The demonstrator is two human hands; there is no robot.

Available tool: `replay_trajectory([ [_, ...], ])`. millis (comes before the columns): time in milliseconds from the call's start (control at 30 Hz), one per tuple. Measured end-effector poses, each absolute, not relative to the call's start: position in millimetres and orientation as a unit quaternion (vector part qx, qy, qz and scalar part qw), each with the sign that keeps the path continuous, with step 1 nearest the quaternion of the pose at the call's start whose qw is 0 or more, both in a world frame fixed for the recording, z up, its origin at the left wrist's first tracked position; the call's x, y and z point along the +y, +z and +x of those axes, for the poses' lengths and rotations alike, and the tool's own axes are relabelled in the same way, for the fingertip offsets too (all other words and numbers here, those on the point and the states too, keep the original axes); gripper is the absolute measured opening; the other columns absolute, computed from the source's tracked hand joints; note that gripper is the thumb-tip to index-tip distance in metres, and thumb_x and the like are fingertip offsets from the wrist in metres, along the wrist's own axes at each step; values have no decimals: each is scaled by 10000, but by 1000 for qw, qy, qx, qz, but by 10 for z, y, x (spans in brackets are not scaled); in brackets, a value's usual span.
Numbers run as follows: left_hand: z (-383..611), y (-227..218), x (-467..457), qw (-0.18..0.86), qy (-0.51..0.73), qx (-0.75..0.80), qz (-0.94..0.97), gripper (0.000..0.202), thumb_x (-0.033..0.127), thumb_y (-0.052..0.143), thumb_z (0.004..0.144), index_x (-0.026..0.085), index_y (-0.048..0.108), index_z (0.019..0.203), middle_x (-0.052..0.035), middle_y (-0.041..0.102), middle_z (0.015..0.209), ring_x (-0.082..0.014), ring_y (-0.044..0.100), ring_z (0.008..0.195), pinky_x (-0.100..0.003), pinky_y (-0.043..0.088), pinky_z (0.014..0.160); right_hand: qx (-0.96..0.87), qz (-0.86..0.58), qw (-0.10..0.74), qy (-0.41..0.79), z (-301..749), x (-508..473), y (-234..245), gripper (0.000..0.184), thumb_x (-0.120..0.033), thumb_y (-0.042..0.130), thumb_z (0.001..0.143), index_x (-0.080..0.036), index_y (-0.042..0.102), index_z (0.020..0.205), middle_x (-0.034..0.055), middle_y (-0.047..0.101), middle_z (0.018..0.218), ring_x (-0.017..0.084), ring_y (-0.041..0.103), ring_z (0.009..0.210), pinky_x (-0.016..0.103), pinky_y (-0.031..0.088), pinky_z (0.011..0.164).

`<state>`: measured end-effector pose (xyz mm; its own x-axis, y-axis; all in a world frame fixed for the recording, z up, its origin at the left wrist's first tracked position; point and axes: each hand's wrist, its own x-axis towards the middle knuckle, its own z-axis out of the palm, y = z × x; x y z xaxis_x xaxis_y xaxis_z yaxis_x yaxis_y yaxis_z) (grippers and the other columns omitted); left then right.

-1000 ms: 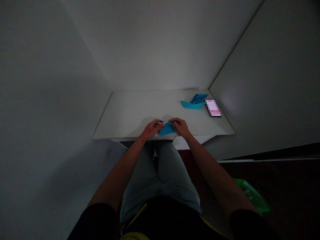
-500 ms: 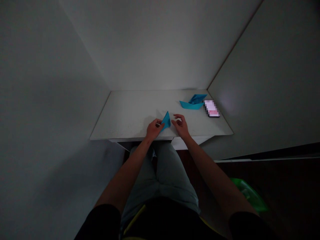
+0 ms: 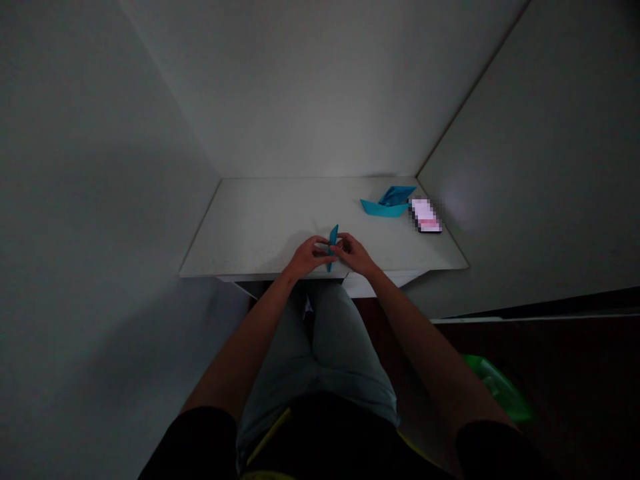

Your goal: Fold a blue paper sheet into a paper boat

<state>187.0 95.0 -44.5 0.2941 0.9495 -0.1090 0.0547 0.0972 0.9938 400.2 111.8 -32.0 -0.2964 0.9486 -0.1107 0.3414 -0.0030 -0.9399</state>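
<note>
A small folded piece of blue paper (image 3: 333, 237) stands on edge between my two hands, just above the near edge of the white table (image 3: 260, 227). My left hand (image 3: 307, 255) pinches it from the left. My right hand (image 3: 353, 254) pinches it from the right, fingers closed on the fold. Both hands meet at the paper, so most of it is hidden. A finished blue paper boat (image 3: 389, 203) sits at the far right of the table.
A phone (image 3: 426, 216) with a lit screen lies beside the paper boat near the right wall. White walls close in the table on the left, back and right. A green object (image 3: 495, 387) lies on the dark floor to my right.
The blue paper went from flat under both hands to lifted in my left hand alone. Now my right hand has come back and both hands pinch it upright.
</note>
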Motion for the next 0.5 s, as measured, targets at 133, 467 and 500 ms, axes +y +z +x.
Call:
replay_trajectory([
  [133, 1825, -468, 983, 603, 391, 432, 545, 571, 350, 956, 748, 202, 668, 1218, -106, 740, 1276, -177, 766, 896, -365, 638, 869, -635, -509, 303, 496, 4028, 1136, -304, 658, -663, 775, 868, -216, 629, 1328, -2, 700, 834, 165, 600, 681, 308, 476, 632],
  [467, 1802, -471, 978, 613, 372, 432, 547, 545, 311, 898, 807, 185, 695, 1296, -111, 785, 1194, -212, 780, 999, -381, 626, 954, -623, -511, 302, 510, 4065, 1169, -311, 612, -611, 809, 831, -205, 679, 1269, 3, 702, 840, 175, 625, 719, 316, 510, 664],
  [500, 1800, -479, 976, 610, 372, 434, 549, 540, 309, 894, 808, 184, 698, 1295, -108, 786, 1179, -207, 779, 979, -373, 626, 938, -623, -510, 298, 512, 4073, 1174, -313, 611, -608, 815, 822, -208, 680, 1263, 4, 701, 839, 178, 626, 728, 316, 509, 667],
])
